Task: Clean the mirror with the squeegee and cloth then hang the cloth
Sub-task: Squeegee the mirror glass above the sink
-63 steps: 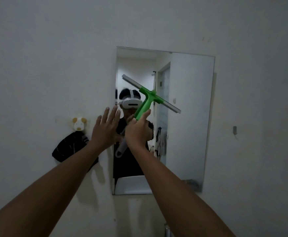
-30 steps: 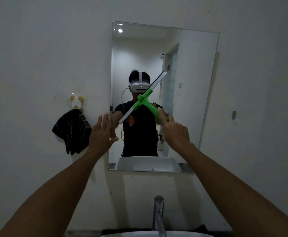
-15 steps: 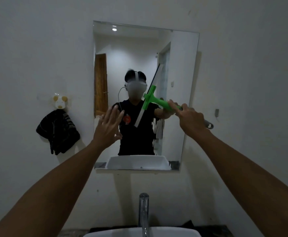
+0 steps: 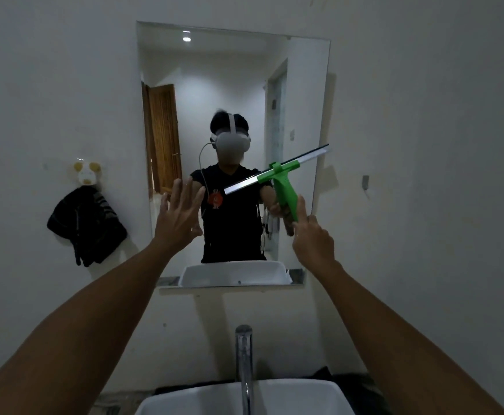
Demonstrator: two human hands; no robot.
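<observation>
A chrome tap spout (image 4: 244, 366) rises upright at the bottom centre, over the rim of a white ceramic washbasin (image 4: 304, 396). On the pale plastered wall (image 4: 424, 85), a small cream animal-shaped plastic hook (image 4: 86, 174) sits to the left. A small grey metal wall hook (image 4: 365, 181) is fixed well apart on the right.

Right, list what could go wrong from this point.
1. The right hand holds the green squeegee low on its handle with a finger extended; the grip looks loose, so it might slip and drop toward the sink and faucet.
2. The blade sits tilted across the mirror, so a stroke may leave streaks.
3. The left hand, spread open close to the glass, could smudge it.
</observation>
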